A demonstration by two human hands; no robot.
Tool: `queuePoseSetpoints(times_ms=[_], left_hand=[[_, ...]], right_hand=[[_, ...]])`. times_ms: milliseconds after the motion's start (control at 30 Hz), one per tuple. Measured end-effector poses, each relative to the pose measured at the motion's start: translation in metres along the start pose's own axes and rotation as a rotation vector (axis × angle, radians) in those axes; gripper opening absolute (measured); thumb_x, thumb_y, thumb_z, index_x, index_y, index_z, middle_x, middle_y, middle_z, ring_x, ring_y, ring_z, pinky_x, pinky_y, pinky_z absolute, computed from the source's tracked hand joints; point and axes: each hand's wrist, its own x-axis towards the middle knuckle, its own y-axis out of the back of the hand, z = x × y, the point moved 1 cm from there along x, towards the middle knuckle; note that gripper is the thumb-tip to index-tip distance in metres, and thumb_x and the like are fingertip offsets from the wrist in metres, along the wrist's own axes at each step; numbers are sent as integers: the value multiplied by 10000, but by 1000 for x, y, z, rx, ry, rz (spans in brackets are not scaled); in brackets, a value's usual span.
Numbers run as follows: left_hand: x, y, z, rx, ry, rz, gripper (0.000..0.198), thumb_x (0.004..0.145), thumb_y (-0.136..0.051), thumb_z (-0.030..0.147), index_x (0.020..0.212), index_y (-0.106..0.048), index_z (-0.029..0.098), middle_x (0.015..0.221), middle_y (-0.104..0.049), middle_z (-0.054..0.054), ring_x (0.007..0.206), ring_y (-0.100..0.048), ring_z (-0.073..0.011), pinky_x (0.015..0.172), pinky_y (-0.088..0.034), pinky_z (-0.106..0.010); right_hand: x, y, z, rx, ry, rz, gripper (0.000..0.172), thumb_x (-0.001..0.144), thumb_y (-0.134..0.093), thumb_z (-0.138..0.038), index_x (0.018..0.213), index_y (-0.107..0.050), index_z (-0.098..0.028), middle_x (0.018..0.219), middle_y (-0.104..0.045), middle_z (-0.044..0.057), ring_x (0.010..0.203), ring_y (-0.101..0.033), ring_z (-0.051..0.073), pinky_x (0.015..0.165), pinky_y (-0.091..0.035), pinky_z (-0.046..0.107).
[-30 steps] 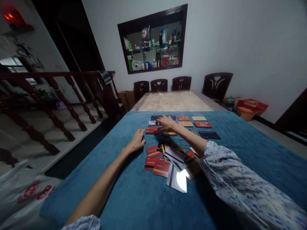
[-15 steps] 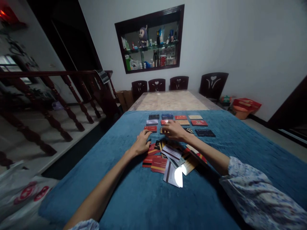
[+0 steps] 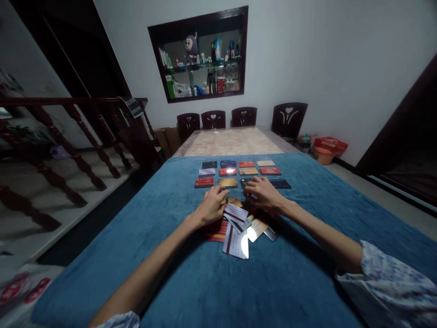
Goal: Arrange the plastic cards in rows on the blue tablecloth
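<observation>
Several stacks of cards lie in three rows on the blue cloth (image 3: 164, 214), among them a red stack (image 3: 204, 182), a gold stack (image 3: 228, 183) and a dark one (image 3: 280, 184). Nearer to me is a loose, overlapping pile of cards (image 3: 235, 241). My left hand (image 3: 212, 206) rests over the pile's left side, fingers bent and apart, with no card visible between them. My right hand (image 3: 263, 193) is at the pile's upper right, beside a dark patterned stack (image 3: 244, 182); its fingers curl downward and their tips are partly hidden.
Beyond the cloth the marble tabletop (image 3: 228, 142) continues to a row of dark chairs (image 3: 244, 117). A wooden railing (image 3: 78, 101) stands at left, a plastic bag (image 3: 27, 289) at lower left, and a red-topped bin (image 3: 326, 152) at right.
My left hand has moved from beside the red stack onto the loose pile. My right hand has left the middle stacks and shifted right and nearer. The view has turned slightly.
</observation>
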Motion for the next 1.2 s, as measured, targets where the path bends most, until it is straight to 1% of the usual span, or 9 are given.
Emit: queuePoseSetpoints(times_ms=[133, 233, 467, 567, 667, 800, 933, 1100, 1200], left_hand=[[9, -4, 17, -4, -51, -60, 457, 833, -530, 122, 1285, -562, 174, 1350, -519, -144, 1245, -457, -285, 1032, -419, -492], [18, -7, 31, -2, -87, -103, 403, 859, -520, 146, 1255, -584, 187, 1354, -526, -132, 1241, -444, -278, 1020, -423, -482], [40, -23, 60, 55, -140, -213, 262, 894, -512, 195, 1108, -663, 202, 1191, -624, -106, 1189, -436, -293, 977, -411, -503], [49, -29, 70, 71, -148, -264, 217, 925, -489, 248, 1005, -680, 182, 1161, -636, -114, 1171, -432, -304, 951, -404, -507], [56, -31, 78, 77, -159, -315, 234, 935, -452, 231, 918, -677, 167, 1143, -638, -121, 1160, -426, -308, 930, -397, -500], [64, -31, 86, 91, -169, -354, 229, 884, -442, 141, 860, -669, 156, 1133, -635, -132, 1154, -425, -312, 920, -390, -503], [71, -33, 90, 115, -144, -381, 220, 810, -478, 95, 880, -674, 168, 1141, -619, -125, 1162, -425, -328, 911, -403, -510], [80, -40, 89, 78, -117, -354, 224, 903, -460, 212, 885, -680, 180, 1124, -618, -121, 1175, -429, -318, 939, -417, -512], [82, -43, 86, 66, -128, -338, 194, 910, -511, 275, 883, -673, 172, 1133, -629, -120, 1197, -423, -317, 958, -417, -507]], right_hand=[[-20, -3, 10, -7, -32, 6, 148, 904, -537, -250, 893, -681, -217, 934, -695, 80, 968, -507, 242, 776, -282, 354], [-35, -4, 19, -5, -49, 20, 190, 918, -537, -334, 899, -690, -224, 949, -690, 88, 964, -508, 250, 784, -297, 363], [-66, -8, 37, 62, -101, 60, 296, 955, -463, -367, 1038, -722, -251, 1118, -697, 105, 1059, -514, 272, 848, -354, 417], [-74, -9, 42, 97, -97, 12, 324, 942, -470, -379, 1121, -713, -260, 1212, -677, 107, 1133, -494, 299, 877, -381, 455], [-79, -9, 45, 128, -95, -50, 361, 918, -490, -395, 1182, -697, -262, 1274, -654, 111, 1196, -468, 326, 916, -395, 509], [-83, -7, 48, 142, -129, -76, 373, 916, -485, -384, 1205, -690, -267, 1297, -646, 106, 1214, -463, 337, 943, -394, 546], [-85, -5, 49, 145, -148, -76, 364, 926, -482, -374, 1209, -684, -263, 1300, -644, 103, 1191, -473, 324, 940, -400, 525], [-87, -6, 52, 147, -151, -74, 355, 927, -501, -396, 1190, -688, -247, 1256, -647, 124, 1134, -487, 311, 900, -413, 483], [-88, -10, 59, 163, -149, -66, 365, 941, -488, -424, 1189, -683, -242, 1242, -642, 125, 1089, -491, 297, 880, -424, 467]])
